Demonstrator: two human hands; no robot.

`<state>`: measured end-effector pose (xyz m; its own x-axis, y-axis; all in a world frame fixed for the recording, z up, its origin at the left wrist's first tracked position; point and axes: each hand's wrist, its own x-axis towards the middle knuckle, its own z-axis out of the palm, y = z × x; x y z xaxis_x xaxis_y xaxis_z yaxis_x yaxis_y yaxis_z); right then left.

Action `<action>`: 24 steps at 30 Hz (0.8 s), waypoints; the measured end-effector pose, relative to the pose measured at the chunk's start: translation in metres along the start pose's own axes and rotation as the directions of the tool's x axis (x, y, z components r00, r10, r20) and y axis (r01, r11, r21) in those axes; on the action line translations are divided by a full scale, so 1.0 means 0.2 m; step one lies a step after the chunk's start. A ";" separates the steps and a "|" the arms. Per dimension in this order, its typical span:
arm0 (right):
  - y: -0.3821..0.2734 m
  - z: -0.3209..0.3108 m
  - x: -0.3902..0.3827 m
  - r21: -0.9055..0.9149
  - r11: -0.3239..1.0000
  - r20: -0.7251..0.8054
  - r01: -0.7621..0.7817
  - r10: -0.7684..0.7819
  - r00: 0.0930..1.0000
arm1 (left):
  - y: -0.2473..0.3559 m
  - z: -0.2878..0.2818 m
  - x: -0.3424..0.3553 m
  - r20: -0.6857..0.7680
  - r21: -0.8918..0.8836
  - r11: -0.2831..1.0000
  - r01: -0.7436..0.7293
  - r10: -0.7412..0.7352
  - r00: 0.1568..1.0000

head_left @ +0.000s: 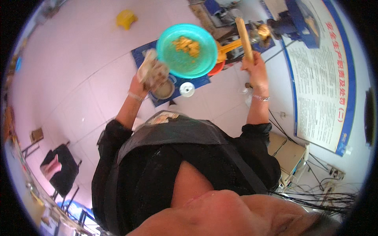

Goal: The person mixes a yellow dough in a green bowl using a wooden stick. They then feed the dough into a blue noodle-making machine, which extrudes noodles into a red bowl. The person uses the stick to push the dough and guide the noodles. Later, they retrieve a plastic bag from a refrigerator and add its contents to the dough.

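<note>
My left hand [138, 85] is closed around a crumpled, brown-stained cloth [154, 71], blurred by motion, at the left side of a turquoise basin [165, 65]. Yellow-orange lumps [187, 46] lie in the basin. To the basin's right, my right hand [258, 71] grips a thick wooden stick [244, 37] by its lower end, pointing away from me. Below the cloth stands a round container [163, 91] with something brownish inside. Beside it is a white round object [187, 89] with a dark centre.
A blue mat [202, 82] lies under the basin. An orange bar-like part [230, 46] and a red bowl [216, 69] sit at its right. Beyond the stick is a machine [283, 27] near a wall poster [319, 82]. A yellow stool [126, 19] stands far left; a black chair [63, 169] nearer.
</note>
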<state>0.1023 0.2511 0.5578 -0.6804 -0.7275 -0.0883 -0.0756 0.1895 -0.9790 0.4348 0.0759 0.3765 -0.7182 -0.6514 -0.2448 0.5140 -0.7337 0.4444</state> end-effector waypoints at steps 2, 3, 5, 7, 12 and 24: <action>0.11 0.37 -0.17 0.062 0.994 0.164 -0.093 0.082 0.983 | 0.15 -0.03 -0.04 -0.107 0.190 0.977 -0.097 0.118 0.987; 0.18 0.56 -0.24 0.159 0.978 0.210 -0.132 0.097 0.973 | 0.24 -0.04 -0.07 -0.165 0.246 0.965 -0.087 0.130 0.978; 0.19 0.94 -0.34 0.243 0.951 0.303 -0.191 0.112 0.946 | 0.40 -0.08 -0.13 -0.226 0.360 0.931 -0.067 0.156 0.961; 0.09 1.25 -0.42 0.157 0.981 0.364 -0.112 0.048 0.930 | 0.53 -0.12 -0.19 -0.230 0.470 0.881 -0.050 0.177 0.957; -0.04 1.78 -0.54 -0.215 0.838 0.432 0.502 -0.379 0.818 | 0.72 -0.23 -0.24 -0.128 0.691 0.719 -0.072 0.219 0.967; 0.17 1.99 -0.18 -0.112 0.984 0.461 0.140 -0.073 0.884 | 0.87 -0.66 0.29 -0.128 0.387 0.806 0.448 -0.434 0.892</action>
<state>0.4152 0.0209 0.4551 -0.2598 -0.9614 -0.0910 -0.2514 0.1584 -0.9548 0.5447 -0.1162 0.3257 -0.8033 -0.2875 -0.5215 -0.0886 -0.8083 0.5821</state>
